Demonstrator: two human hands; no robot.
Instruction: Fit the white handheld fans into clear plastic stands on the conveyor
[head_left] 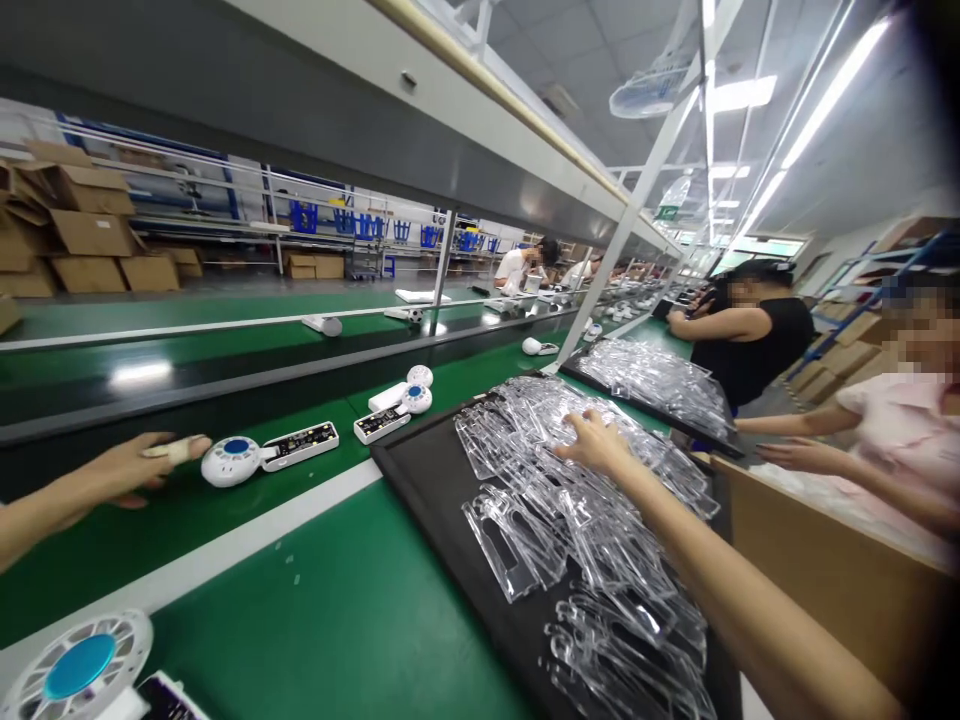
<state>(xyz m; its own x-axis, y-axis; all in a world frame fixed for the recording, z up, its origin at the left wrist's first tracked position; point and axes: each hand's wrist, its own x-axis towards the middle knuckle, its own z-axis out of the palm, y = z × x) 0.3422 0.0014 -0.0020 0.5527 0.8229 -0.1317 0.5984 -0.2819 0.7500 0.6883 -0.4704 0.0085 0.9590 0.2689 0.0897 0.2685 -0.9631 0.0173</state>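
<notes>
My left hand (142, 468) reaches over the green belt from the left, fingers partly stretched, one wearing a pale wrap. Its fingertip is at the edge of a white handheld fan (232, 461) with a blue centre and an exposed circuit board in its handle; whether they touch, I cannot tell. Over a heap of clear plastic pieces (517, 440) on a black tray (420, 470), my right hand (596, 442) has its fingers apart, and nothing shows in its grasp. Another white fan (82, 665) with a blue centre lies at the lower left, cut off by the frame.
More fans (394, 408) lie farther along the belt. Behind the first tray is a second black tray of clear pieces (652, 385). A cardboard box (825, 570) stands at right, beside a person in pink (900, 430). A slanted white post (622, 240) rises behind the trays.
</notes>
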